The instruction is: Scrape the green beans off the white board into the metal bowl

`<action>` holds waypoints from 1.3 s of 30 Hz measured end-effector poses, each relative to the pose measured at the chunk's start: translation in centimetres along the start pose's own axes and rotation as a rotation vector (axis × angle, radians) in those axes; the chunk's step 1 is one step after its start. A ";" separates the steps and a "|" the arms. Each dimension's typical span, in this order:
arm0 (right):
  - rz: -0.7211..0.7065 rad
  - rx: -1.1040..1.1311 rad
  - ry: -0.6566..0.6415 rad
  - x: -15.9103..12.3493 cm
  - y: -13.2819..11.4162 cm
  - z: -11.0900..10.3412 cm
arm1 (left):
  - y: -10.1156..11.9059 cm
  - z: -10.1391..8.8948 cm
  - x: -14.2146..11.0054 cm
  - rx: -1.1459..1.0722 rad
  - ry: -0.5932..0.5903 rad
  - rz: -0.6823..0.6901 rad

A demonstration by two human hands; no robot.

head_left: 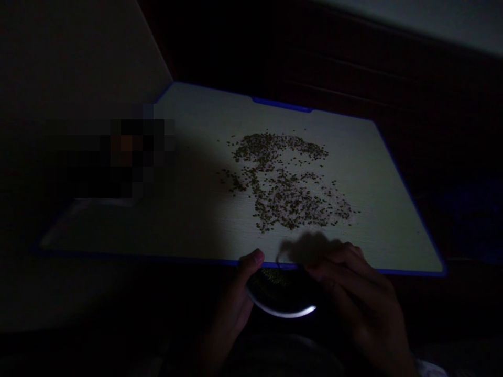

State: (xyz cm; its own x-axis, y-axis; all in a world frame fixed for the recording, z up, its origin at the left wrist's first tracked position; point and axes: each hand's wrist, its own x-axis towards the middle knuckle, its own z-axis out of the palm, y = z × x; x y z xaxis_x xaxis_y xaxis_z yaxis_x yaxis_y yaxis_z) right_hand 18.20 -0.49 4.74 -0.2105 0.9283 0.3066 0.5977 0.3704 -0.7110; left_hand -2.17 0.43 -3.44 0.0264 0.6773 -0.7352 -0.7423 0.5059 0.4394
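Observation:
Small greenish-brown beans (288, 196) that look like mung beans lie scattered over a pale, blue-edged tabletop (393, 225). Below its near edge is a dark bowl (281, 313) with a shiny rim and more of the beans inside. My left hand (239, 298) grips the bowl at its left side, thumb up by the table edge. At the table edge, on the bowl's right, my right hand (361, 288) has its fingers bent and their tips together. Whatever those tips hold, if anything, is too dark to make out.
A blurred-out dark patch (118, 157) covers the tabletop's left side. A blue handle-like strip (281, 104) runs along the far edge. Behind stands dark furniture (353, 73), with a pale wall (78, 52) on the left. The light is very dim.

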 end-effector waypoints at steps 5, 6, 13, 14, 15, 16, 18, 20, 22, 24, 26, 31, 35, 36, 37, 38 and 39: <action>-0.060 -0.007 0.081 0.2 -0.5 1.6 | 0.2 0.7 -0.7 0.019 -0.027 -0.031; -0.068 -0.004 0.103 0.3 -0.7 2.1 | 0.2 0.8 -0.8 0.013 -0.055 -0.024; -0.034 -0.090 0.168 2.2 -1.3 3.6 | 0.2 1.2 -0.5 -0.036 -0.101 0.018; -0.026 -0.103 0.178 2.3 -1.3 3.4 | 0.3 1.3 -0.6 -0.037 -0.080 0.012; -0.011 -0.120 0.187 2.4 -1.1 3.1 | 0.3 1.3 -0.6 -0.036 -0.060 0.010; 0.012 -0.141 0.195 2.4 -0.9 2.7 | 0.4 1.4 -0.7 -0.033 -0.045 0.014; 0.074 -0.187 0.219 2.2 -0.1 1.9 | 0.5 1.4 -0.9 -0.022 -0.042 0.028; 0.131 -0.220 0.253 1.9 0.8 1.1 | 0.6 1.4 -1.0 -0.026 -0.053 0.050; 0.196 -0.228 0.273 1.7 1.8 0.3 | 0.5 1.3 -1.0 -0.037 -0.052 0.060; 0.222 -0.238 0.292 1.9 2.8 -0.3 | 0.5 1.3 -1.0 -0.042 -0.033 0.072; 0.221 -0.255 0.305 2.4 3.5 -0.8 | 0.4 1.2 -0.9 -0.032 -0.038 0.074; 0.127 -0.294 0.288 4.9 4.4 -1.1 | 0.3 1.0 -0.6 -0.005 -0.023 0.065; 0.049 -0.238 0.218 6.7 3.9 -0.5 | 0.3 1.1 -0.6 -0.004 -0.023 0.074; 0.038 -0.219 0.203 7.0 3.7 -0.3 | 0.4 1.2 -0.6 -0.009 -0.042 0.073; 0.028 -0.202 0.191 7.1 3.5 -0.1 | 0.4 1.2 -0.6 -0.011 -0.060 0.070; 0.023 -0.189 0.179 7.2 3.3 0.1 | 0.4 1.2 -0.6 -0.010 -0.067 0.067; 0.017 -0.181 0.169 7.1 3.1 0.3 | 0.5 1.3 -0.6 -0.008 -0.067 0.066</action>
State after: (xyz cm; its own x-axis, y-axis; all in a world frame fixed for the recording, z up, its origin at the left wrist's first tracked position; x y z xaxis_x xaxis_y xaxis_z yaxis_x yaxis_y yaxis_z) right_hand 18.32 7.27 4.59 -0.0760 0.9098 0.4079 0.7318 0.3288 -0.5969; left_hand -1.67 0.93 -2.11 0.0217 0.7432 -0.6687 -0.7490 0.4551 0.4816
